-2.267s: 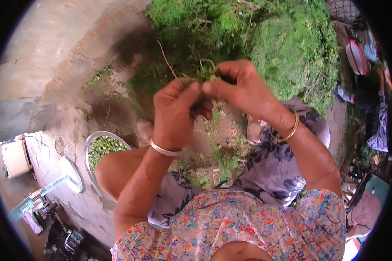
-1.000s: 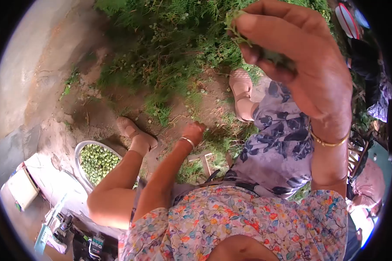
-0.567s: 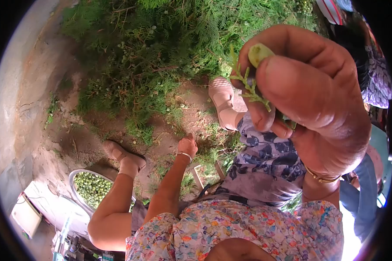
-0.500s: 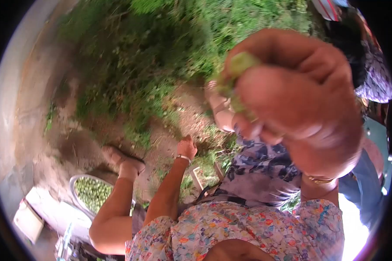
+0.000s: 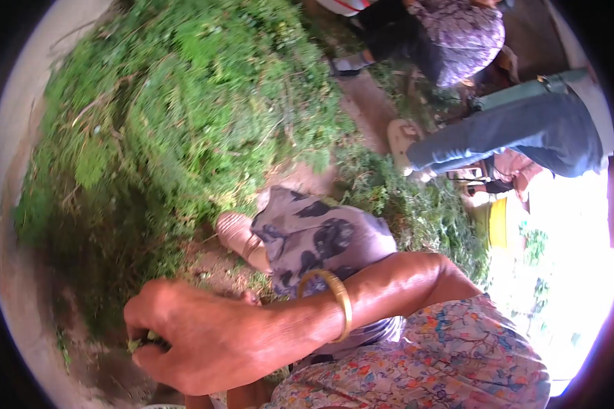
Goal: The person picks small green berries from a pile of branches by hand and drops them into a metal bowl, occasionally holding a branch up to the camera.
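Observation:
My right hand (image 5: 205,334), with a gold bangle (image 5: 344,307) at its wrist, reaches across my body to the lower left. Its fingers are closed on small green pods (image 5: 153,337), of which only a little shows between thumb and fingers. Behind the right wrist, a bit of my left hand (image 5: 250,298) peeks out; its fingers are mostly hidden. Beyond both hands lies a large heap of leafy green plants (image 5: 184,116) on the ground.
At the bottom edge a sliver of a pale basin rim (image 5: 164,407) shows. My sandalled foot (image 5: 237,235) rests beside the heap. A person in blue jeans (image 5: 498,136) and another in a purple patterned garment (image 5: 457,41) are at the upper right. A yellow container (image 5: 498,223) stands at right.
My right hand has moved from close before the camera at upper right down to the lower left, still holding the green pods. The view has turned, leaving the pod-filled basin almost out of sight.

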The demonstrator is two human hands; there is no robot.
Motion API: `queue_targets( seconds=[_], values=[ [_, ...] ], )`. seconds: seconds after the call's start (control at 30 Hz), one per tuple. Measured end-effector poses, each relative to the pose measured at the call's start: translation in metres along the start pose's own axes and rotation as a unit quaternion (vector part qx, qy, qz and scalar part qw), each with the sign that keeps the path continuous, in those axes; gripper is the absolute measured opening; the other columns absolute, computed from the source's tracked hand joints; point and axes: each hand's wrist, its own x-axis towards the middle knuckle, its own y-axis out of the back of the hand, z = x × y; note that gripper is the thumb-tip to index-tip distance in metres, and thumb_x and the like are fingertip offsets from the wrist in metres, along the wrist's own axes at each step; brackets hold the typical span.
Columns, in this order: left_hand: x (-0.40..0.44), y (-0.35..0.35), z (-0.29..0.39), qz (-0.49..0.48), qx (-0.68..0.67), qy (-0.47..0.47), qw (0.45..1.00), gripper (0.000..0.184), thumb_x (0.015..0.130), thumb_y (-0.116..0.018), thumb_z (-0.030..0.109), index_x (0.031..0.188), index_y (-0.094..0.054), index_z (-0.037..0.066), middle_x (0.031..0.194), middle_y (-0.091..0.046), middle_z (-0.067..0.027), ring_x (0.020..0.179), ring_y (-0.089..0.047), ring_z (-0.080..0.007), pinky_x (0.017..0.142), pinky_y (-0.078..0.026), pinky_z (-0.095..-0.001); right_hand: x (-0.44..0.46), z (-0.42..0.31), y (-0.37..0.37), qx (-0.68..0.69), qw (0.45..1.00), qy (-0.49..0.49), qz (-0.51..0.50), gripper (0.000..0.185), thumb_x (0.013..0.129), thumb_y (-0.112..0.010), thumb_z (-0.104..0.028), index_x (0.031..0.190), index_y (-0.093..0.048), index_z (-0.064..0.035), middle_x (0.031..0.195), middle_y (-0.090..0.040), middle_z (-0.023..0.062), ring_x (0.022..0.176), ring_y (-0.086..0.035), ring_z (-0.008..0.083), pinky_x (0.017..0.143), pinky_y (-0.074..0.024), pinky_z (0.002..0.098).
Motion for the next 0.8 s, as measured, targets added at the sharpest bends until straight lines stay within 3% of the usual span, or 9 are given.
queue_targets(
  seconds=[0.2, 0.3, 0.33, 0.37, 0.4, 0.5, 0.53, 0.67, 0.8],
  values=[
    [0.015, 0.015, -0.007, -0.012, -0.232, 0.068, 0.97, 0.019, 0.076, -0.063, 0.017, 0.086, -0.059, 0.002, 0.071, -0.062, -0.0124, 0.054, -0.057, -0.0221, 0.049, -0.047, -0.0363, -0.001, 0.019, -0.021, 0.028, 0.995, 0.065, 0.074, 0.015, 0.074, -0.052, -0.008, 0.076, -0.053, 0.0065, 0.074, -0.057, 0.0198, 0.07, -0.059, 0.0298, 0.063, -0.0486, 0.0387],
    [0.016, 0.023, -0.002, -0.057, -0.426, 0.091, 0.898, 0.018, 0.076, -0.063, 0.017, 0.084, -0.06, 0.002, 0.068, -0.062, -0.0113, 0.051, -0.056, -0.0203, 0.048, -0.046, -0.0354, -0.002, 0.006, -0.011, 0.125, 0.988, -0.069, -0.065, 0.02, 0.074, -0.052, -0.013, 0.076, -0.057, 0.0067, 0.077, -0.057, 0.0239, 0.078, -0.058, 0.0327, 0.067, -0.0472, 0.0397],
    [0.012, 0.025, -0.001, -0.068, -0.48, 0.095, 0.87, 0.018, 0.076, -0.063, 0.018, 0.084, -0.061, 0.002, 0.067, -0.062, -0.011, 0.051, -0.056, -0.0198, 0.047, -0.046, -0.0351, 0.003, 0.019, -0.005, 0.031, 0.993, 0.055, -0.1, 0.017, 0.079, -0.049, -0.011, 0.081, -0.058, 0.0037, 0.084, -0.058, 0.0232, 0.081, -0.058, 0.0316, 0.072, -0.0471, 0.0386],
    [0.008, 0.024, -0.003, -0.082, -0.527, 0.095, 0.841, 0.017, 0.076, -0.064, 0.018, 0.083, -0.061, 0.002, 0.066, -0.062, -0.0106, 0.05, -0.056, -0.0192, 0.047, -0.046, -0.0348, 0.0, 0.055, -0.009, -0.086, 0.922, 0.372, 0.058, 0.015, 0.085, -0.046, -0.007, 0.085, -0.06, -0.0011, 0.085, -0.058, 0.0221, 0.085, -0.058, 0.0258, 0.075, -0.0474, 0.0303],
    [0.0, 0.026, -0.002, -0.09, -0.571, 0.093, 0.81, 0.017, 0.076, -0.064, 0.018, 0.082, -0.062, 0.002, 0.065, -0.062, -0.0102, 0.049, -0.056, -0.0186, 0.046, -0.045, -0.0345, 0.016, 0.063, -0.008, -0.159, 0.912, 0.377, -0.045, 0.009, 0.069, -0.059, 0.001, 0.068, -0.05, -0.0023, 0.08, -0.057, 0.0095, 0.083, -0.054, 0.0188, 0.076, -0.0438, 0.0314],
    [-0.016, 0.006, -0.009, -0.081, -0.642, 0.105, 0.755, 0.017, 0.076, -0.064, 0.018, 0.08, -0.064, 0.002, 0.063, -0.062, -0.0091, 0.047, -0.055, -0.0169, 0.045, -0.045, -0.0336, -0.002, -0.025, 0.012, 0.057, 0.991, -0.122, 0.004, 0.021, 0.077, -0.062, -0.02, 0.088, -0.059, -0.0026, 0.071, -0.061, 0.0072, 0.059, -0.054, 0.0118, 0.052, -0.0451, 0.0244],
    [-0.025, 0.03, 0.008, -0.046, -0.518, 0.127, 0.845, 0.017, 0.075, -0.065, 0.014, 0.062, -0.062, 0.002, 0.05, -0.056, -0.005, 0.042, -0.053, -0.0142, 0.044, -0.045, -0.0311, 0.0, -0.051, 0.009, 0.117, 0.961, -0.248, 0.027, 0.028, 0.08, -0.063, -0.027, 0.095, -0.062, -0.0027, 0.068, -0.063, 0.0064, 0.051, -0.054, 0.0094, 0.044, -0.0455, 0.022],
    [-0.029, 0.009, -0.014, 0.075, -0.424, 0.174, 0.886, 0.01, 0.07, -0.068, 0.01, 0.069, -0.063, 0.002, 0.057, -0.061, -0.0089, 0.051, -0.06, -0.0201, 0.05, -0.047, -0.034, -0.002, -0.012, 0.006, 0.077, 0.997, 0.0, 0.023, 0.035, 0.088, -0.055, -0.033, 0.09, -0.061, 0.0019, 0.064, -0.06, 0.009, 0.044, -0.049, 0.0066, 0.035, -0.032, 0.0151],
    [-0.02, 0.039, 0.019, 0.221, -0.219, 0.103, 0.945, 0.019, 0.069, -0.072, 0.016, 0.079, -0.063, 0.003, 0.07, -0.065, -0.0143, 0.067, -0.064, -0.0311, 0.06, -0.048, -0.0399, 0.002, -0.01, 0.006, 0.102, 0.986, -0.108, 0.071, 0.033, 0.087, -0.058, -0.03, 0.089, -0.061, 0.0029, 0.064, -0.06, 0.0088, 0.043, -0.047, 0.0052, 0.035, -0.0314, 0.0152]
  ],
)
